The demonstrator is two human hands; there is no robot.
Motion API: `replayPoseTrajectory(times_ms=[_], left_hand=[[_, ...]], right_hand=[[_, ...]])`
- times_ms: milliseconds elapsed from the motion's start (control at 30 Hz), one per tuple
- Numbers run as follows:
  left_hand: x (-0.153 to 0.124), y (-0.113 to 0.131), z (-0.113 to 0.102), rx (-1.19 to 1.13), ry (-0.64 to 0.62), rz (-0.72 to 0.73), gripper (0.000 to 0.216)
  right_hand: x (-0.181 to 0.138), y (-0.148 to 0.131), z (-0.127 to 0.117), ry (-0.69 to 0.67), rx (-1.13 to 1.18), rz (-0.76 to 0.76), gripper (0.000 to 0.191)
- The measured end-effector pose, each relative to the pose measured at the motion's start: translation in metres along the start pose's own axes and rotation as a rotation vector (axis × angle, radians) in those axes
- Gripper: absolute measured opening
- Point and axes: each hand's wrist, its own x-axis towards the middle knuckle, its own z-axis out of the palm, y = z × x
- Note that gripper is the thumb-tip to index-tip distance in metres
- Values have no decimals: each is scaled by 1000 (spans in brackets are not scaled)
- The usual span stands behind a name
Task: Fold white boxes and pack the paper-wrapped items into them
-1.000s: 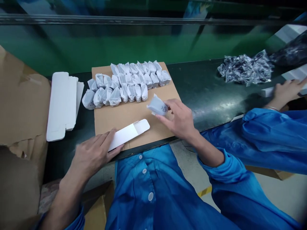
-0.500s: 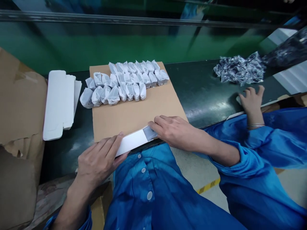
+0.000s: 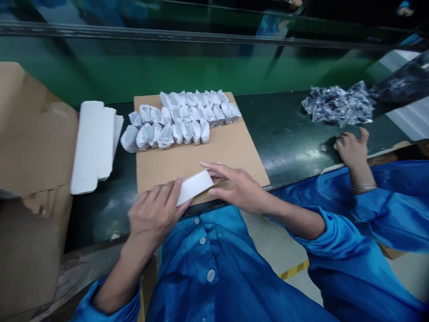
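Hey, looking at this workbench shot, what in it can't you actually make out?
Head view throughout.
Inside of the white box: closed off by its walls, the left hand and the right hand.
Print on the wrapped packets: too small.
Contents of the clear bag pile: crumpled, glaring film.
Whatever lies under the co-worker's hand: covered by it.
Brown carton: cut off by the left edge.

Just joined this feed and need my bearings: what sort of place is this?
Probably a factory packing line: a dark conveyor belt, stacked flat white cartons, and rows of small white pouches on a cardboard sheet. The left hand and right hand hold a small white box.
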Motion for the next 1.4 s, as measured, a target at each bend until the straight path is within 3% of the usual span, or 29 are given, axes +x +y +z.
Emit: replayPoseTrajectory(times_ms=[67, 133, 267, 333, 367, 400, 467, 567, 600, 667, 733, 767, 800, 833, 900, 933, 1000, 1033, 1067, 1133, 1200, 1333, 1400], left_hand=[[8, 1, 0, -83, 13, -60, 56], [11, -13, 3, -115, 28, -195, 62], [-2, -75, 15, 59, -74, -624, 66], [-12, -103, 23, 76, -139, -743, 54], [-15, -113, 26, 76, -148, -778, 47], [-18, -120, 27, 82, -126, -814, 42], [-21, -126, 24, 126, -15, -892, 42], [-17, -110, 15, 194, 173, -950, 46], [-16, -96, 13, 196, 228, -897, 44], [-13, -58, 11, 143, 325, -660, 44], [-13, -14, 6, -30, 307, -298, 56], [-14, 3, 2, -184, 210, -154, 64], [-16, 16, -5, -316, 149, -134, 71], [-16, 22, -13, -393, 190, -211, 76], [-16, 16, -31, -550, 320, -563, 80], [-14, 7, -38, -665, 321, -733, 82], [-11, -15, -43, -896, 30, -872, 70], [-10, -24, -41, -963, -93, -906, 56], [-10, -30, -36, -1001, -171, -939, 43], [-12, -35, -24, -1049, -136, -1053, 32], [-15, -33, -15, -1159, -90, -1141, 35], [-18, -31, -15, -1356, -327, -1069, 41], [-16, -31, -17, -1297, -319, -1026, 32]], right_hand=[[4, 9, -22, 158, 9, 38, 43], [5, 25, -70, 263, -67, 48, 35], [3, 74, -194, 405, -337, 37, 39], [1, 89, -228, 474, -578, 29, 40], [2, 91, -231, 555, -732, 14, 43], [2, 89, -224, 645, -868, -9, 46], [5, 72, -182, 780, -963, -79, 48], [14, 31, -80, 529, -587, -151, 39], [19, 18, -46, 421, -477, -171, 44], [31, 0, 11, 189, 22, -173, 68], [46, -5, 42, 157, 333, -116, 65], [52, -3, 46, 159, 407, -71, 58], [56, 1, 43, 135, 429, -25, 50], [58, 5, 34, 56, 409, 11, 44], [56, 11, 8, -244, 282, 9, 36], [53, 11, -5, -419, 194, -22, 33], [43, 6, -23, -664, -17, -99, 29], [38, 2, -26, -667, -152, -130, 30], [32, -2, -25, -588, -309, -155, 36], [18, -8, -12, -317, -638, -223, 60], [6, -8, 4, -93, -882, -335, 77], [-4, 2, 16, -54, -948, -584, 64], [-3, 4, 12, -55, -914, -634, 61]])
